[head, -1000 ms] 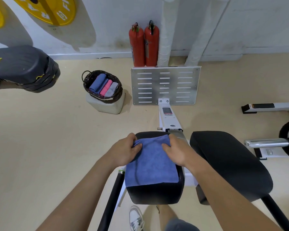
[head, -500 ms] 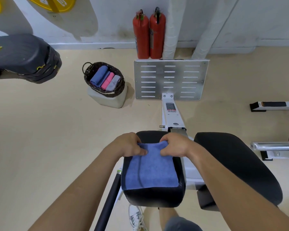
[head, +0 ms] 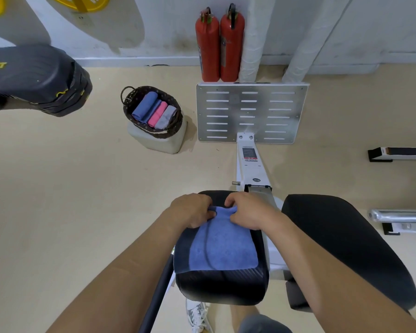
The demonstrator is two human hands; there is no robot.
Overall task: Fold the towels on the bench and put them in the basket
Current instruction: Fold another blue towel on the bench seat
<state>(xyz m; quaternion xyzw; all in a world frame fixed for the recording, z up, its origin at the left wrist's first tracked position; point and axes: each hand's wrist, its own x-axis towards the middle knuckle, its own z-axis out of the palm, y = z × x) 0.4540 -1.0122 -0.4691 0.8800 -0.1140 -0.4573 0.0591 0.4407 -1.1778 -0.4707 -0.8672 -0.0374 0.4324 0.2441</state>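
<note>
Since a second ago, draws both hands inward along the far edge of the tabletop (head: 221, 284). Pinches the far edge of the blue towel (head: 222, 248) with the left hand (head: 192, 210), fingers curled round the cloth, by the tabletop's far-left corner. Pinches the same edge with the right hand (head: 247, 212), curled likewise, toward the tabletop's far right. Leaves only a narrow bunched strip of cloth between the knuckles, where earlier held that edge flat and wide, corner to corner. Keeps the rest of the towel lying flat on the tabletop's middle, stopping short of its near rim.

Looks like the start of a roll or fold toward the tabletop's near side, in keeping with the three rolled towels (head: 157, 114) already in the basket (head: 130, 97), well beyond the tabletop to its far left. So: this towel not yet folded, basket step still ahead.

Reads "FIT" in yellow on the black pad (head: 34, 75) far to the tabletop's left, cut off by the frame edge. Cannot make out the cropped lettering on the yellow discs (head: 82, 1) above that, the labels on the fire extinguishers (head: 208, 44) well beyond the tabletop, or the sticker (head: 249, 155) on the white beam (head: 252, 171) just past the tabletop's far edge.
</note>
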